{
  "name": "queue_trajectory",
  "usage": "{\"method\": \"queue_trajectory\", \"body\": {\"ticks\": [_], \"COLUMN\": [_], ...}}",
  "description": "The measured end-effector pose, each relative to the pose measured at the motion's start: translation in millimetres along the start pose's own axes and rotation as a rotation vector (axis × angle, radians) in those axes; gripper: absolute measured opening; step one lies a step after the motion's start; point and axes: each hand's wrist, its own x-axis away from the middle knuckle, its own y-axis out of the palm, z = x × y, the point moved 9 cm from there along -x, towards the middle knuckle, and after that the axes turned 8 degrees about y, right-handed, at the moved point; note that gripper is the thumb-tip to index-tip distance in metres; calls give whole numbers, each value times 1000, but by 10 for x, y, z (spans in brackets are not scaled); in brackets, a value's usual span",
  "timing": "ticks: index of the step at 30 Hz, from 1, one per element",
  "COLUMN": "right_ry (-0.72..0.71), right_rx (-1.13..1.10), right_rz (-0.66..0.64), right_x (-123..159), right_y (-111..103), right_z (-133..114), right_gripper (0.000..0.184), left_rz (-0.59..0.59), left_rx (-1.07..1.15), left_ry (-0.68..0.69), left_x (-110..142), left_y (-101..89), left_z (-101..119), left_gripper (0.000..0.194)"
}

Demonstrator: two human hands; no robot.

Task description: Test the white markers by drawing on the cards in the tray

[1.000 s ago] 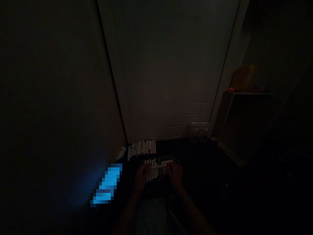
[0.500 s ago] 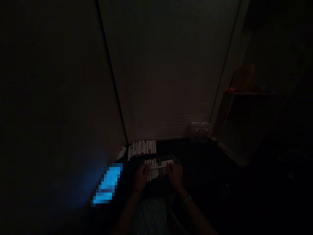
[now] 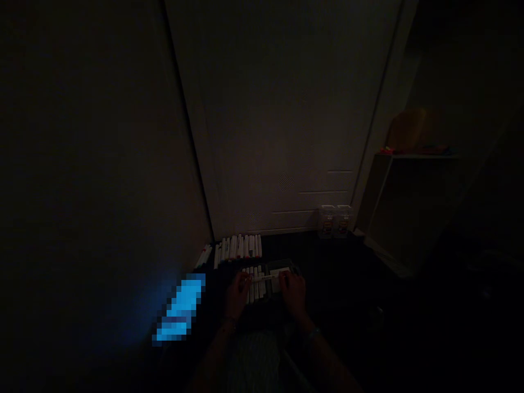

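The room is very dark. My left hand [image 3: 237, 295] and my right hand [image 3: 293, 292] each pinch one end of a white marker [image 3: 265, 278] held crosswise between them. Under the marker lies a dark case [image 3: 282, 269] with several white markers [image 3: 256, 289] lined up inside. Behind it, a row of white markers [image 3: 239, 246] lies on the dark floor near the wall.
A glowing blue screen [image 3: 180, 308] lies on the floor to my left. Two small clear containers [image 3: 334, 220] stand by the pale door [image 3: 282, 120]. A white shelf unit [image 3: 403, 207] stands at the right, with an orange object [image 3: 407, 131] on top.
Both hands keep their hold on the marker and have barely shifted. The view has dimmed slightly.
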Motion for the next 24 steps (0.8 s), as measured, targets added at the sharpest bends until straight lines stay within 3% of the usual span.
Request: {"method": "queue_trajectory", "body": {"ticks": [24], "right_ry": [10], "right_rx": [-28], "right_rz": [-7], "right_x": [0], "right_y": [-9], "right_z": [6], "right_gripper": [28], "left_rz": [-26], "left_rx": [5], "left_ry": [27], "left_x": [-13], "left_y": [30], "left_z": [-30], "left_gripper": [32]}}
